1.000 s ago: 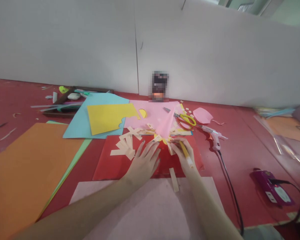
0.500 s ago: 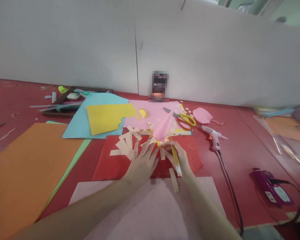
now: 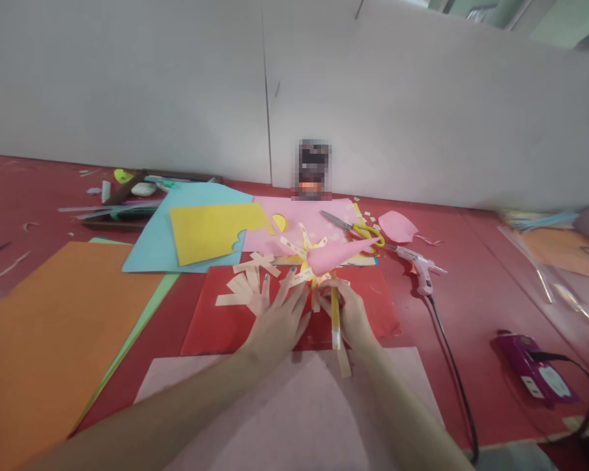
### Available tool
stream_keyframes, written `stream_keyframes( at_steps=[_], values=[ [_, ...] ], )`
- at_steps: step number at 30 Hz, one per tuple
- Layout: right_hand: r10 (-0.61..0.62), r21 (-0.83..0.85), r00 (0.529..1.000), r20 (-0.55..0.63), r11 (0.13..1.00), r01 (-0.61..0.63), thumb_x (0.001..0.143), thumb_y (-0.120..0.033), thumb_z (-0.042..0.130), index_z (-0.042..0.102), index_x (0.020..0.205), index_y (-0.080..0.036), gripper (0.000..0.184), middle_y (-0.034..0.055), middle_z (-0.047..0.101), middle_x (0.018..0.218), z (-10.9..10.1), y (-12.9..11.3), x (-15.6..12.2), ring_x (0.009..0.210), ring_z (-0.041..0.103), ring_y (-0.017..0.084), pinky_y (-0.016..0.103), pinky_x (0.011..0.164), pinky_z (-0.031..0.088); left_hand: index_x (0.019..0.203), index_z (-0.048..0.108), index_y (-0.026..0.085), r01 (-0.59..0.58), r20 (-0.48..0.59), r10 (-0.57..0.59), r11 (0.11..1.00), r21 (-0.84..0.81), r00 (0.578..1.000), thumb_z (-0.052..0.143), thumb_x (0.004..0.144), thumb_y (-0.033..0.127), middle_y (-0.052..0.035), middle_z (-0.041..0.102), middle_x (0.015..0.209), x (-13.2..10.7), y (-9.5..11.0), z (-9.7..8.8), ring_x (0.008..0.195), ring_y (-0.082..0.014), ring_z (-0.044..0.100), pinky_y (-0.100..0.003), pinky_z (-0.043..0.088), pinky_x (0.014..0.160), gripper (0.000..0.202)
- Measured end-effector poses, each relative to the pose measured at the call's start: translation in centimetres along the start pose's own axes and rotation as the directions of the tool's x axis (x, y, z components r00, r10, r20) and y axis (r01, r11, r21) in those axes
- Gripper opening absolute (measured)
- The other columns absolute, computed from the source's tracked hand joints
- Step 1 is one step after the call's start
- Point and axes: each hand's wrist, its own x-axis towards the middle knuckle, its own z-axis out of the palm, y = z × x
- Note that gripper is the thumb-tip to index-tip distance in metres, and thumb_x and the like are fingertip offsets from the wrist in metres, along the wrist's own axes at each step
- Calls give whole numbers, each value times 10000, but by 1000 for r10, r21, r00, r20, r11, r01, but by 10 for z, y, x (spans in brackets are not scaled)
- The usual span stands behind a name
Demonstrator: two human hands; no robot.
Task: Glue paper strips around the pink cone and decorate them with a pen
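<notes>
A pink paper cone (image 3: 334, 255) with yellow and cream strips at its base tilts to the right above a red sheet (image 3: 216, 320). My left hand (image 3: 279, 315) lies flat on the red sheet with fingers spread, its fingertips at the strips by the cone's base. My right hand (image 3: 349, 313) is closed on a yellow stick (image 3: 334, 319), its fingertips pinching at the cone's base. Loose cream paper strips (image 3: 245, 281) lie just left of my left hand, and one strip (image 3: 343, 362) lies below my right hand.
Yellow scissors (image 3: 360, 229) and a pink glue gun (image 3: 421, 269) with a black cord lie to the right of the cone. Yellow, blue, pink and orange sheets (image 3: 44, 327) cover the red table. A purple power strip (image 3: 533, 369) sits at the right. A white wall runs behind.
The pink cone has tipped from pointing away to pointing right. My right hand has shifted left, turning the yellow stick upright. My left hand has stayed flat in place.
</notes>
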Motion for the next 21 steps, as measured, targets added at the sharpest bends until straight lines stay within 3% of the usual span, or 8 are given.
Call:
stream_keyframes(
  at_steps=[5,12,16,21],
  values=[
    [60,83,998,15,995,-61,715,-246,589,600,863,-197,156,24,605,865,1,0,0,713,591,148,296,695,497,1161,563,169,16,-26,-16,1000,-3,1000,402,883,297,-116,549,1233,0,-2,1,1289,-314,307,-609,59,1062,345],
    [165,144,986,18,976,-166,698,-276,606,598,833,-190,161,37,605,900,1,-5,1,741,608,157,317,723,514,1140,549,151,-130,16,129,991,20,991,407,816,98,-108,565,1196,-5,-5,-4,1233,-281,395,-598,37,1068,357],
    [146,124,989,30,981,-148,710,-299,605,600,815,-186,154,35,615,879,1,-7,1,759,621,164,298,714,511,1096,569,136,-130,4,130,991,28,992,397,853,145,-108,601,1097,-4,-3,-2,1143,-265,476,-522,193,1064,297],
    [77,69,997,2,995,-77,724,-365,613,592,818,-193,197,29,621,847,2,-6,1,761,619,165,279,693,502,1053,578,122,-87,17,86,994,63,996,382,881,193,-104,603,1067,1,0,-2,1005,-248,551,-413,384,937,271]
  ],
)
